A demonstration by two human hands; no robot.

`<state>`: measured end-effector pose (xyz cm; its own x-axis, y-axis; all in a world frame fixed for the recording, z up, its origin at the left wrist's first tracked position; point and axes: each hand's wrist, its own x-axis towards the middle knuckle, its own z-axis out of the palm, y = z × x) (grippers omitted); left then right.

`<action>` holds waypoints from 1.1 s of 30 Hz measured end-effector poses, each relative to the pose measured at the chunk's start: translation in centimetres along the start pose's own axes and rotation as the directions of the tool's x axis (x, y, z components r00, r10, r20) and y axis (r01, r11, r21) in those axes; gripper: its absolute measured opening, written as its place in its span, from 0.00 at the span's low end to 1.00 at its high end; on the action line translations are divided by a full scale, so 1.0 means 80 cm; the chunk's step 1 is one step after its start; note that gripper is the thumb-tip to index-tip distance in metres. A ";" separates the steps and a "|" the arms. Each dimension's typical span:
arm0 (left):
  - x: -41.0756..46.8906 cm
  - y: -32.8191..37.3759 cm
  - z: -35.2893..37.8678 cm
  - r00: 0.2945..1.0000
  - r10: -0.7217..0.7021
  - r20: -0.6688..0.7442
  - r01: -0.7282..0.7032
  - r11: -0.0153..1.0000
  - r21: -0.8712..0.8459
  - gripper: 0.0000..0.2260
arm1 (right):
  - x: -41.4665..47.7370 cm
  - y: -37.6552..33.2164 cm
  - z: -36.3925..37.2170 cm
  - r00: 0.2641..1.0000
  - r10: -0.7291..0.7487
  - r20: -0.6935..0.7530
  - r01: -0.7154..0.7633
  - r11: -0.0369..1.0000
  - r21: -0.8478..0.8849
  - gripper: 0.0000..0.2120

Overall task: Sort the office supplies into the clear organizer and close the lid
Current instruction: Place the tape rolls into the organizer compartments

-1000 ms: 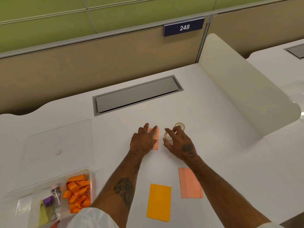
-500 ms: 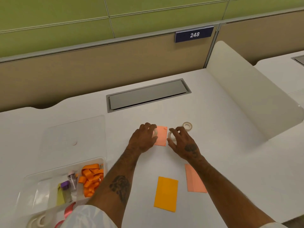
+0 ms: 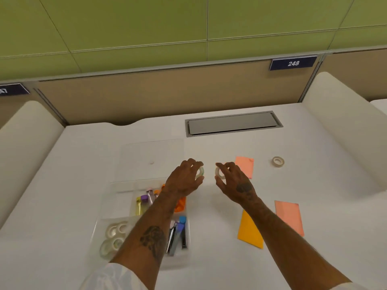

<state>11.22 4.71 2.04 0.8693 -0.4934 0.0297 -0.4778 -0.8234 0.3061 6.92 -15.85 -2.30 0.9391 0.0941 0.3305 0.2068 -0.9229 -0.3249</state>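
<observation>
While each hand grips a small tape roll, left hand [image 3: 185,181] and right hand [image 3: 232,183] hover just right of the clear organizer [image 3: 104,222]; next, probably its near-left tape compartment.

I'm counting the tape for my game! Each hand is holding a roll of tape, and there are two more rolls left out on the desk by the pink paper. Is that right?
Almost. The head view shows the left hand and the right hand each holding a tape roll, but only one loose roll is left on the desk, right of the pink paper, not two.
</observation>
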 end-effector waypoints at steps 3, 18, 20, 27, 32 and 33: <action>-0.049 -0.041 -0.023 1.000 -0.028 -0.013 0.028 1.000 -0.007 0.22 | -0.004 -0.059 0.014 0.999 -0.046 -0.003 0.046 0.999 0.011 0.22; -0.262 -0.203 -0.089 0.994 -0.110 -0.025 0.110 0.994 -0.016 0.21 | -0.044 -0.303 0.069 0.987 -0.162 0.003 0.162 0.987 -0.018 0.20; -0.282 -0.214 -0.091 0.993 -0.116 0.006 0.116 0.993 0.003 0.21 | -0.049 -0.324 0.073 0.984 -0.176 -0.023 0.176 0.984 0.000 0.18; -0.328 -0.238 -0.081 0.988 -0.125 0.087 0.122 0.992 0.042 0.23 | -0.070 -0.370 0.085 0.973 -0.229 0.016 0.228 0.973 0.017 0.20; -0.334 -0.245 -0.068 0.987 -0.133 0.090 0.131 0.991 0.030 0.25 | -0.075 -0.381 0.085 0.966 -0.252 0.061 0.250 0.968 0.027 0.21; -0.334 -0.245 -0.066 0.987 -0.133 0.087 0.130 0.991 0.036 0.25 | -0.075 -0.382 0.085 0.964 -0.257 0.070 0.256 0.966 0.025 0.21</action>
<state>-2.00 35.53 0.27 0.9107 -0.4022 -0.0943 -0.3648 -0.8901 0.2733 -3.21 14.34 -0.37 0.8715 0.3539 0.3396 0.4466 -0.8587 -0.2514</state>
